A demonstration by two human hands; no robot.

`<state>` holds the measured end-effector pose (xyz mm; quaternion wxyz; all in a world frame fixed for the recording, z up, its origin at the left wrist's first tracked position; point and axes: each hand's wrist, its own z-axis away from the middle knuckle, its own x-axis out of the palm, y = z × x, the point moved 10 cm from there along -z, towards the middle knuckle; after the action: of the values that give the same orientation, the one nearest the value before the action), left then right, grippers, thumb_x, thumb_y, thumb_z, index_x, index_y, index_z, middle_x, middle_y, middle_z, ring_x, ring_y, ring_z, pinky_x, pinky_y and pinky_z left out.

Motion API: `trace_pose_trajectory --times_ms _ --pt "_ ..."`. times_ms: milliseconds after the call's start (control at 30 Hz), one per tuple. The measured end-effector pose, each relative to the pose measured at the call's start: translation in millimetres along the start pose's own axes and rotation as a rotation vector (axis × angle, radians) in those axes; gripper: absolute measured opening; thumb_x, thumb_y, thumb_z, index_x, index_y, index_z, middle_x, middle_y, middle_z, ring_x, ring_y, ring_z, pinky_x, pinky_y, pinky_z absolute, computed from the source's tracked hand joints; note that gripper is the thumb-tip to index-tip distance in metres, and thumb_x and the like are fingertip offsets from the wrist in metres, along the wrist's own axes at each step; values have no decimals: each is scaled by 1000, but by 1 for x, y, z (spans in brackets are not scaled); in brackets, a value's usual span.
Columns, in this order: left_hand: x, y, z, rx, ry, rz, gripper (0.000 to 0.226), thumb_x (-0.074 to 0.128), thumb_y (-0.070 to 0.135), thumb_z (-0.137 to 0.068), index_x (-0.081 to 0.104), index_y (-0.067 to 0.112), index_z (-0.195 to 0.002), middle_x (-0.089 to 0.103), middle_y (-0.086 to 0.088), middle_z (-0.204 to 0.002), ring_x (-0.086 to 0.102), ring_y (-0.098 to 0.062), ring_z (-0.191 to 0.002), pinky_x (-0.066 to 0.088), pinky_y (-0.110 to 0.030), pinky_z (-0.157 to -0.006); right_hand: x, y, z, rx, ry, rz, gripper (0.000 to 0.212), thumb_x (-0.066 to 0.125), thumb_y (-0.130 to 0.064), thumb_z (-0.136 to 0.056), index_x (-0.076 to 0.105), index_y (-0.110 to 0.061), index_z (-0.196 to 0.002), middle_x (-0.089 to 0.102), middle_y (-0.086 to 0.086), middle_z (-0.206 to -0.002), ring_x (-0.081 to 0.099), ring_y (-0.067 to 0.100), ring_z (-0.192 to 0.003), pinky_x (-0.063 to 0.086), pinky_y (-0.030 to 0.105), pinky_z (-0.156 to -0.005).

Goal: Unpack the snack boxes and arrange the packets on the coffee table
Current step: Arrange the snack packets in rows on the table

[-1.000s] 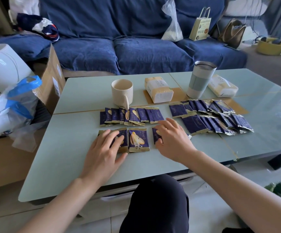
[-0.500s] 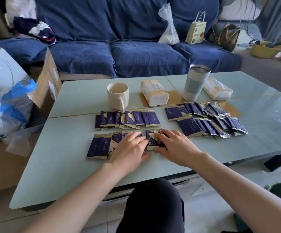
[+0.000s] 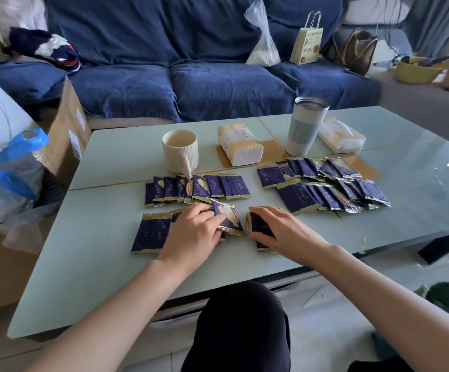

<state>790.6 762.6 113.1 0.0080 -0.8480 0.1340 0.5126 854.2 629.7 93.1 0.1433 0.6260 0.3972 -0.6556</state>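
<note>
Several navy-and-gold snack packets lie on the pale green coffee table (image 3: 97, 264). One overlapping row (image 3: 196, 189) sits below the mug, and a bigger pile (image 3: 325, 186) spreads to the right. In the near row a flat packet (image 3: 152, 233) lies at the left. My left hand (image 3: 193, 234) covers the packets beside it, its fingers curled on a tilted packet (image 3: 228, 217). My right hand (image 3: 277, 232) grips a dark packet (image 3: 261, 226) between thumb and fingers, just right of the left hand.
A ribbed cream mug (image 3: 180, 151), two tissue packs (image 3: 239, 145) (image 3: 341, 135) and a lidded tumbler (image 3: 305, 126) stand across the table's far half. A cardboard box (image 3: 64, 135) and plastic bags (image 3: 5, 178) crowd the left edge. A blue sofa (image 3: 191, 84) lies behind.
Both hands have come together at the near row. The left slid right off the flat left packet onto the tilted one, and the right drew a packet a little to the right.
</note>
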Motion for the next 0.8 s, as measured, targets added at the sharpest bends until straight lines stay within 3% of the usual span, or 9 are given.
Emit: trace_pose_trajectory --times_ms 200,367,567,633,700,800 --pt "3 -7 16 -16 -83 -48 47 63 31 -79 69 10 -120 63 -6 -99 56 -27 -99 52 -40 -88 2 10 9 -31 -25 92 74 55 -53 -89 26 -23 -151 38 -6 -150 22 19 -142 26 36 -116" --pt "2 0 13 -16 -87 -36 44 68 32 -78 69 12 -118 58 -6 -113 52 -28 -109 50 -39 -89 2 11 10 -20 12 100 60 51 -42 -96 30 -21 -149 43 -3 -145 31 18 -136 33 30 -110" --pt "18 33 -4 71 -103 47 30 71 31 -79 72 8 -98 65 -5 -103 57 -26 -106 52 -41 -89 -5 20 -1 84 118 -93 52 56 -31 -96 40 -16 -143 53 5 -134 44 24 -125 37 30 -101" --pt "30 45 -12 96 -173 62 42 70 37 -82 69 10 -114 64 -7 -115 54 -27 -114 47 -42 -98 -12 29 -4 162 178 -209 49 57 -28 -95 42 -16 -141 56 7 -129 50 24 -118 39 31 -94" --pt "44 56 -19 99 -293 72 62 62 48 -88 51 13 -139 52 -6 -140 41 -25 -133 30 -38 -115 -22 35 -2 215 233 -292 48 58 -26 -95 42 -15 -139 58 6 -124 53 22 -113 41 31 -93" --pt "58 62 -32 83 -396 42 78 53 59 -90 29 18 -151 30 -3 -157 18 -22 -147 14 -37 -120 -31 41 4 280 272 -380 45 57 -27 -95 44 -19 -137 59 -3 -112 55 16 -107 43 29 -93"
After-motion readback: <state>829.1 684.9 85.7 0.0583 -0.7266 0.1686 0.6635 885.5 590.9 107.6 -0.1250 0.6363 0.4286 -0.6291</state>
